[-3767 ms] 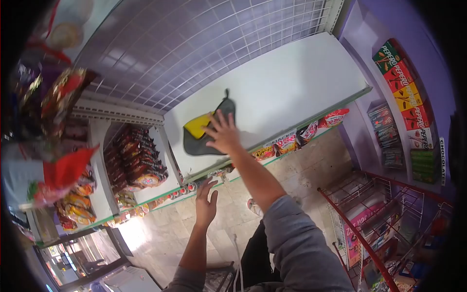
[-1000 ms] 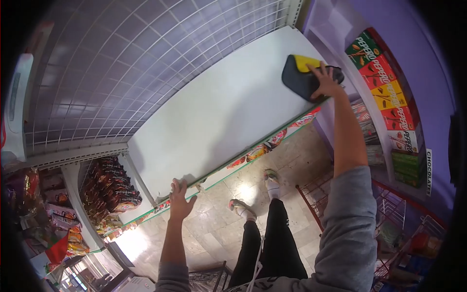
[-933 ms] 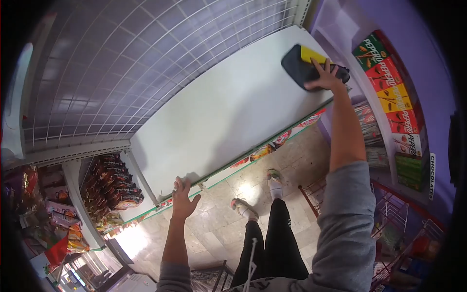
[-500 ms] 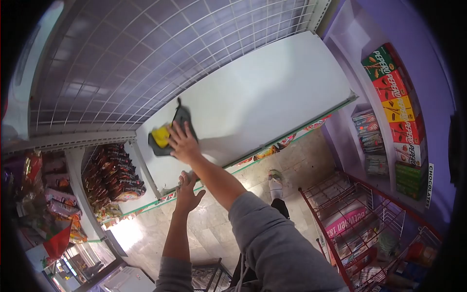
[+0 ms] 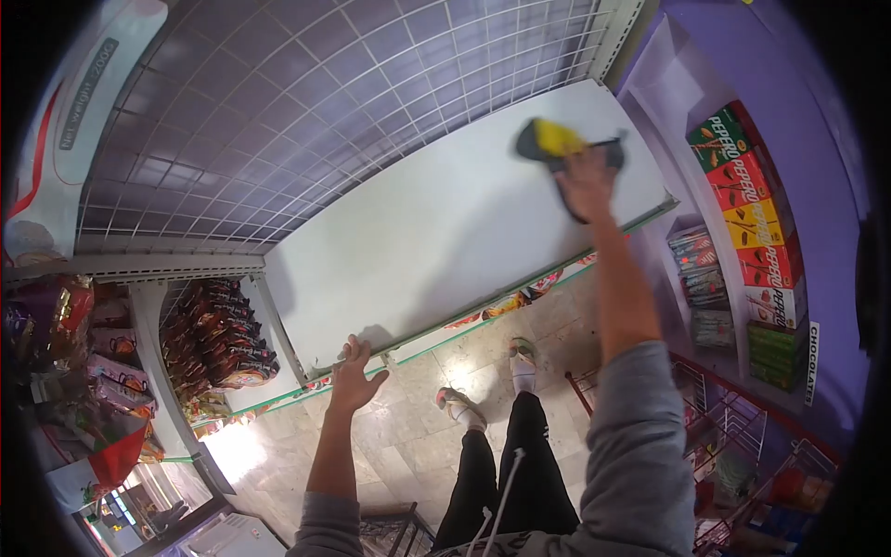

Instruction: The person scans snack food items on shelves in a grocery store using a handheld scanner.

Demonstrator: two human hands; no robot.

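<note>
A white shelf board (image 5: 418,232) stretches across the middle of the view. Near its right end, my right hand (image 5: 587,184) presses on a dark grey and yellow cloth (image 5: 557,139), both slightly blurred; the fingers lie spread over the cloth's lower right part. At the shelf's front left edge rests my left hand (image 5: 355,376), its fingers apart and nothing in it.
Wire mesh (image 5: 371,93) backs the shelf. Dark snack packs (image 5: 223,334) fill the lower left shelf. Pepero boxes (image 5: 756,218) stand on the right. A red wire rack (image 5: 733,399) is at the lower right, with my feet on the tiled floor (image 5: 399,446).
My right hand and the cloth have moved from the shelf's left part to its right end. My left hand remains at the front edge. Both my feet now show.
</note>
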